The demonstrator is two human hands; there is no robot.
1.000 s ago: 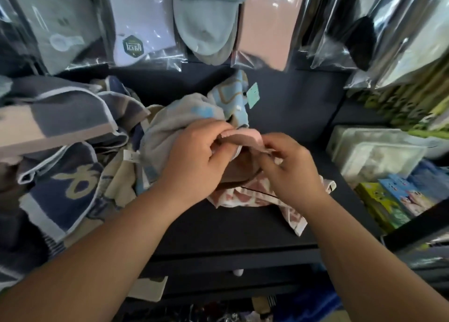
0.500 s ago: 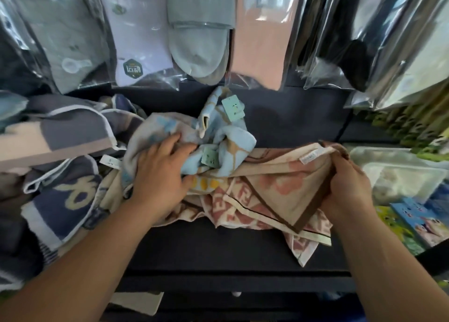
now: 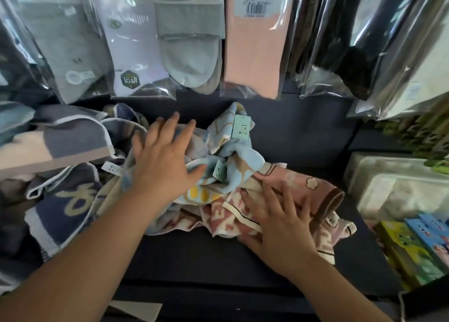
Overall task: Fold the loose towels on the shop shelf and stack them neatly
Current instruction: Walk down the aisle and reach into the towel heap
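At far left a navy and grey towel pile (image 3: 60, 176) slumps on the shelf (image 3: 194, 256). The left hand (image 3: 160, 166) rests with fingers spread on the crumpled blue towel (image 3: 243, 161). The right hand (image 3: 281, 222), fingers splayed, flattens the pink towel (image 3: 313, 188), apparently folded once. Smoothing outward from the crease should keep its edges aligned.

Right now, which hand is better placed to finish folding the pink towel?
Probably the right hand: it lies flat on the pink towel, while the left hand rests on the blue towel.
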